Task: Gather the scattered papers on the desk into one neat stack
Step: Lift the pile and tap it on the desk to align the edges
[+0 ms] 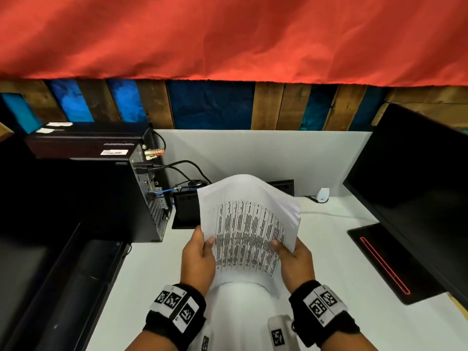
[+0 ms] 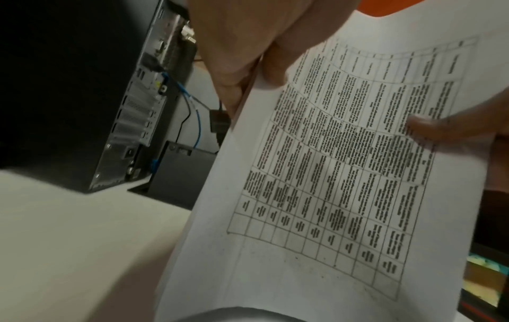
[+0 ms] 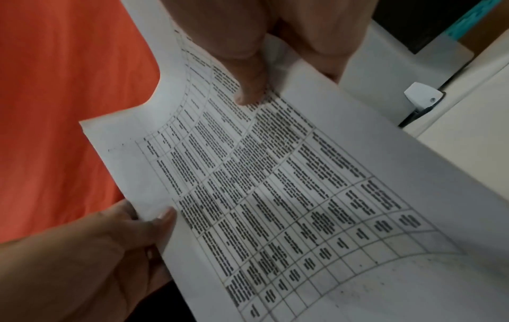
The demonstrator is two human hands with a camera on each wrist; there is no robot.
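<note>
A stack of white papers (image 1: pixel 247 224) with a printed table on the top sheet is held upright above the white desk (image 1: pixel 157 269), its top edge curling away from me. My left hand (image 1: pixel 200 252) grips its left edge, thumb on the front. My right hand (image 1: pixel 291 259) grips the right edge, thumb on the printed face. Several sheet edges fan out at the stack's upper right. In the left wrist view the papers (image 2: pixel 338 174) fill the right half, with the left hand (image 2: pixel 248 54) on their upper edge. In the right wrist view the right hand (image 3: pixel 253 65) pinches the papers (image 3: pixel 275 196).
A black computer tower (image 1: pixel 106 193) with cables stands at the left, with a black box (image 1: pixel 186 209) beside it. A black monitor (image 1: pixel 415 188) and its base (image 1: pixel 385 262) stand at the right. A small white device (image 1: pixel 322 194) sits by the back panel.
</note>
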